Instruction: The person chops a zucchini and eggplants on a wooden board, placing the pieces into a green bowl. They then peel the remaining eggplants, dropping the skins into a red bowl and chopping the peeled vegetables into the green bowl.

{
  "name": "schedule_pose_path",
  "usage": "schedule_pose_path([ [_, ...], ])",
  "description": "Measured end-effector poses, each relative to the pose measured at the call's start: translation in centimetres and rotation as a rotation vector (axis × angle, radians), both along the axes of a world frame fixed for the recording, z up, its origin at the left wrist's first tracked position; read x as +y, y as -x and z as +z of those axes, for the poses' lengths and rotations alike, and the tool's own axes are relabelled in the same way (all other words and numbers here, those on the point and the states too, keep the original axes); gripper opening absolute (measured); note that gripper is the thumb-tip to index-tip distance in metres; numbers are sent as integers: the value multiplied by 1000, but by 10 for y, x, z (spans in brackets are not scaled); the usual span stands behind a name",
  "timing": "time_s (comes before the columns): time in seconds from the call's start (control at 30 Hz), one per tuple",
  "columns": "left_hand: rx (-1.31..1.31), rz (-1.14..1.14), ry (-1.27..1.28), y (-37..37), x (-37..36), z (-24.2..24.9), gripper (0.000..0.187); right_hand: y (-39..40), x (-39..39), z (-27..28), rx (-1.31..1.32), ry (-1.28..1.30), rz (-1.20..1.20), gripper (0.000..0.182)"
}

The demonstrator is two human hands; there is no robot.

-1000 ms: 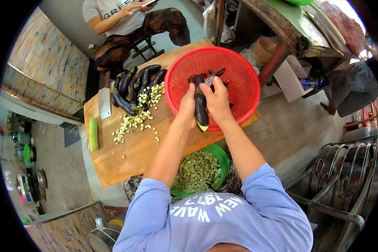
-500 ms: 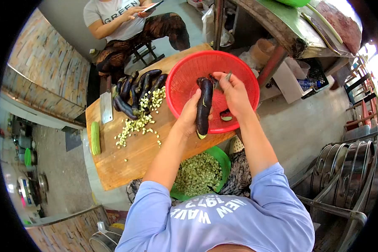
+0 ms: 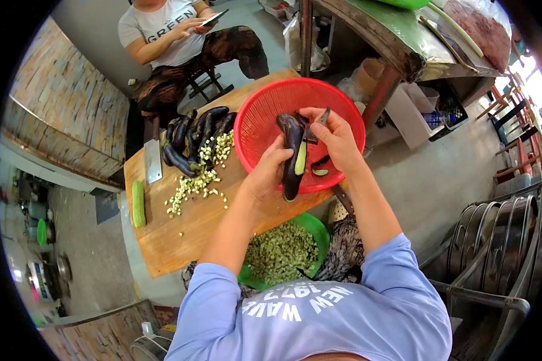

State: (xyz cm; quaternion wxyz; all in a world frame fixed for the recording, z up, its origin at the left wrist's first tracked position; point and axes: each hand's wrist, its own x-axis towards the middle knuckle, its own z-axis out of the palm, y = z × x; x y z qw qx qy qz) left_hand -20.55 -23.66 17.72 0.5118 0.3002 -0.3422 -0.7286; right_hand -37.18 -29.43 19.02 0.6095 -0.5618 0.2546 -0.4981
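My left hand (image 3: 268,169) is wrapped round a dark eggplant (image 3: 292,174) at the near edge of a red plastic colander (image 3: 256,99). A pale peeled strip runs down the eggplant's right side. My right hand (image 3: 334,138) holds a small peeler (image 3: 323,117), its head beside the eggplant's upper part. Dark peel with a pale piece (image 3: 320,172) lies in the colander. Several whole eggplants (image 3: 177,157) and pale diced cubes (image 3: 193,183) lie on the wooden board (image 3: 156,243), left of the colander. Below it, a green bowl (image 3: 322,231) holds many diced pieces.
A cleaver (image 3: 153,161) and a green gourd (image 3: 138,203) lie on the board's left. Beyond it, a seated person (image 3: 168,36) holds a phone. A metal table (image 3: 397,45) stands at the upper right, a metal rack (image 3: 494,301) at the lower right.
A pale peeled strip now shows on the eggplant, and the peeler is more visible in my right hand. The view has shifted slightly.
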Motion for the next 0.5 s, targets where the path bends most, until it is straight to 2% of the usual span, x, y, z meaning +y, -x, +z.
schedule_pose_path([
  [0.07,32,-109,61,-1,3,10,51,2,3,10,7,25,140,37],
  [0.13,-97,-106,88,-3,4,10,58,2,5,17,16,61,254,43],
  [0.27,-235,-123,37,-2,8,24,69,-1,7,23,102,117,218,41],
  [0.37,-364,-36,142,2,11,22,66,-5,3,22,138,86,103,31],
  [0.5,-348,-108,119,3,14,22,62,-16,-1,10,17,-8,-29,10],
])
